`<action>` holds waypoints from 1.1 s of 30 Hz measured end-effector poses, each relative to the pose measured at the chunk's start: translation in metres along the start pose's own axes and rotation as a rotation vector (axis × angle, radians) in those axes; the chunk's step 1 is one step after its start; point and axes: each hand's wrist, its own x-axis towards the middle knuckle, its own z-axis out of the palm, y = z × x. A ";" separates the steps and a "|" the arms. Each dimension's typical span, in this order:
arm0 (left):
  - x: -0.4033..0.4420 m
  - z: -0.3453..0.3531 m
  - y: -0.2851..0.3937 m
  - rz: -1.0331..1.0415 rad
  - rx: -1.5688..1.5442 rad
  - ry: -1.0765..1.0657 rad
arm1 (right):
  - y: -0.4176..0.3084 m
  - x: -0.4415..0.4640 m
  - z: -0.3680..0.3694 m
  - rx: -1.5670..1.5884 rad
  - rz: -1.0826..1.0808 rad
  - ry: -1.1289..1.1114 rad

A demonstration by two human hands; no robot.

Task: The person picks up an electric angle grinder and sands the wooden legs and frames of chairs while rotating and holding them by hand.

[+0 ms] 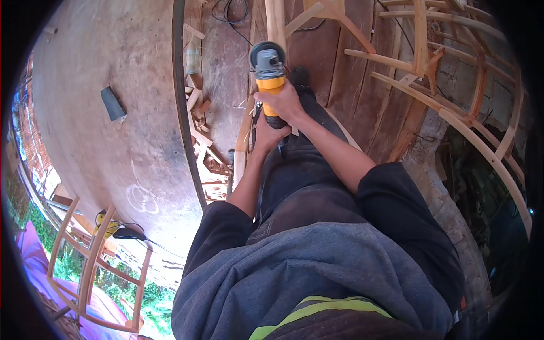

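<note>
My right fingers (281, 102) gripped the grinder (271, 84) mid-body, my left fingers (273, 135) its rear. It sat toward twelve o'clock, disc (256, 54) near the wood (275, 20); a firm hold and light, even touch seemed best.

On the left, the wooden table (124, 51) carries a dark, flat piece (113, 103); wood scraps (195, 97) and a black cable (228, 21) lie on the floor (226, 73).
</note>
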 end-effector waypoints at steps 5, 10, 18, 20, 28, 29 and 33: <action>0.003 0.002 -0.024 0.002 -0.160 0.046 | -0.021 -0.005 0.010 -0.322 0.096 0.017; -0.015 0.013 -0.012 0.009 -0.168 0.039 | -0.021 -0.020 0.002 -0.338 0.052 0.008; -0.012 0.025 -0.011 0.019 -0.131 0.004 | -0.009 -0.019 -0.014 -0.320 0.084 0.023; -0.011 0.029 -0.008 -0.002 -0.093 0.003 | -0.002 -0.017 -0.018 -0.312 0.091 0.087; -0.013 0.047 0.016 -0.056 0.161 0.006 | 0.016 -0.025 -0.048 0.107 0.015 0.149; -0.014 0.048 0.015 -0.083 0.186 -0.031 | 0.019 -0.030 -0.053 0.156 0.038 0.160; -0.019 0.056 0.032 -0.141 0.363 -0.114 | 0.037 -0.035 -0.069 0.452 0.160 0.192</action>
